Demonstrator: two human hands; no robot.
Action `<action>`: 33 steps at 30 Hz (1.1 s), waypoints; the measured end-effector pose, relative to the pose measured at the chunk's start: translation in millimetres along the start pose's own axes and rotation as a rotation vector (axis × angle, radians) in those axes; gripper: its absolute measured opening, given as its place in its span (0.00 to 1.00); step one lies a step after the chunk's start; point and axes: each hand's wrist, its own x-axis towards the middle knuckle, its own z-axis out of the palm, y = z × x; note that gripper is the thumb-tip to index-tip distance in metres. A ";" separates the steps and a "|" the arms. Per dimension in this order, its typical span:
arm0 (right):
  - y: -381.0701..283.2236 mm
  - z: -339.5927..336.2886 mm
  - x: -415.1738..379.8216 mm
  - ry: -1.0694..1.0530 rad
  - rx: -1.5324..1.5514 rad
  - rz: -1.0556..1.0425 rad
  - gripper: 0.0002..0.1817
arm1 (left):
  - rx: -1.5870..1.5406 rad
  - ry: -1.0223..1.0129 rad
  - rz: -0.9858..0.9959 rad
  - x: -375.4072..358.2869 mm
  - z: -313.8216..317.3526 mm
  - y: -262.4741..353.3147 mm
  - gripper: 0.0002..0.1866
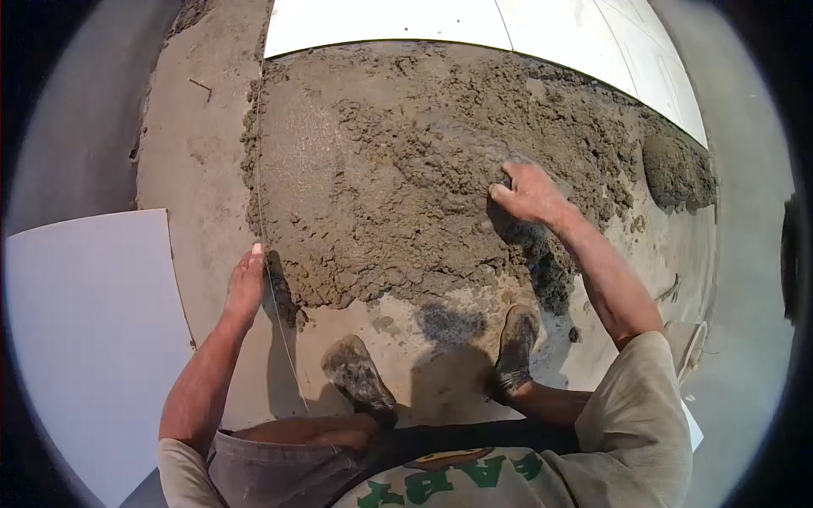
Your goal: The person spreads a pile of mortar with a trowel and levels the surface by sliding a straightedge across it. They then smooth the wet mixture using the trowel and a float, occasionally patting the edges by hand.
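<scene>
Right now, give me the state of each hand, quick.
Left hand: fingers at the string; whether they pinch it cannot be told.
Right hand: fingers curled over the mortar; whether they grip anything cannot be told.

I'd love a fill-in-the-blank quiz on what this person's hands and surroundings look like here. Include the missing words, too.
1. Between the left hand and the right hand, the ____ one is closer to the string.
2. Along the far edge of the wet mortar, the large tiles are coloured ____.
3. On the shirt, the big letters are coloured ____.
4. Near the mortar's closest edge, ____ feet are visible.

Missing words: left; white; green; two.
</scene>
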 end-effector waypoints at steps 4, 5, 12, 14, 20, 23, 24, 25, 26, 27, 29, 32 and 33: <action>-3.5 1.3 -6.3 -0.030 -0.060 -0.043 0.20 | -0.043 0.026 0.071 9.4 3.8 -2.5 0.35; -3.2 3.4 -9.0 0.005 -0.096 -0.103 0.23 | -0.008 -0.003 0.067 10.4 2.1 -3.6 0.35; -3.5 6.0 -31.7 -0.056 -0.164 -0.291 0.21 | -0.053 0.087 0.126 -7.8 5.7 -0.8 0.34; 4.0 2.6 -39.3 -0.091 -0.196 -0.340 0.21 | -0.022 0.096 0.136 -16.3 7.7 2.6 0.33; 39.3 6.7 -57.6 -0.075 -0.295 -0.386 0.20 | 0.103 0.119 0.123 -16.6 3.8 -8.2 0.34; 43.1 5.1 -66.3 -0.096 -0.288 -0.426 0.20 | 0.004 0.108 0.130 -24.9 4.6 5.4 0.35; 44.0 8.3 -68.4 -0.100 -0.293 -0.427 0.20 | 0.046 0.153 0.116 -29.8 3.7 11.9 0.34; 45.0 10.2 -69.4 -0.103 -0.301 -0.428 0.20 | 0.084 0.197 0.104 -31.1 4.9 14.2 0.33; 45.5 11.1 -69.4 -0.128 -0.298 -0.395 0.20 | 0.022 0.144 0.084 -20.4 2.2 2.3 0.33; 45.9 11.4 -69.8 -0.135 -0.297 -0.393 0.20 | 0.023 0.138 0.079 -16.5 1.6 -1.0 0.33; 46.5 12.1 -70.9 -0.090 -0.331 -0.406 0.20 | 0.086 0.158 0.171 -9.2 0.5 -6.1 0.34; 54.4 13.7 -82.3 0.032 -0.245 -0.324 0.19 | 0.106 0.136 0.166 -10.4 -1.4 1.5 0.34; 55.2 10.3 -87.3 0.137 -0.192 -0.282 0.19 | 0.100 0.187 0.169 -11.8 1.9 1.9 0.34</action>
